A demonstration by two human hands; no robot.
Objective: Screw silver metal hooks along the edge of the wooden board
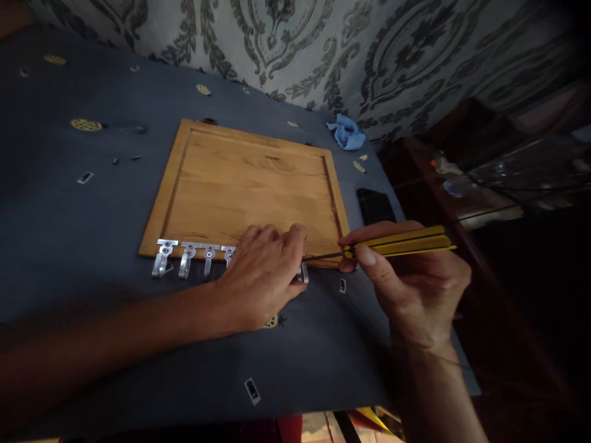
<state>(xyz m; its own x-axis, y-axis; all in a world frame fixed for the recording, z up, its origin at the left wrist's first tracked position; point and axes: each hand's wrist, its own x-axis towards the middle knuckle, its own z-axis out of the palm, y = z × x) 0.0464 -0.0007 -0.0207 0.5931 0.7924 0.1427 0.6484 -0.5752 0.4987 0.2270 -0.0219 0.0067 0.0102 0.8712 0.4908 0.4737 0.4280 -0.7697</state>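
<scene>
A wooden board [249, 184] with a raised frame lies flat on the cloth. Along its near edge runs a row of silver metal hooks [186, 259], several of them showing, with screw heads in their plates. My left hand [263, 277] is curled over the right part of this row, thumb beside the rightmost hook [303, 274]. It covers the hooks beneath it. In my right hand [410, 283] is a screwdriver [401, 241] with a yellow handle, held nearly level. Its shaft points left toward my left fingers, which hide the tip.
Dark blue patterned cloth [138, 381] covers the table. Two small dark pieces [125, 160] lie left of the board. A crumpled blue cloth [347, 132] sits at the back right, with a black phone-like object [376, 206] nearer. Patterned fabric [277, 43] hangs behind.
</scene>
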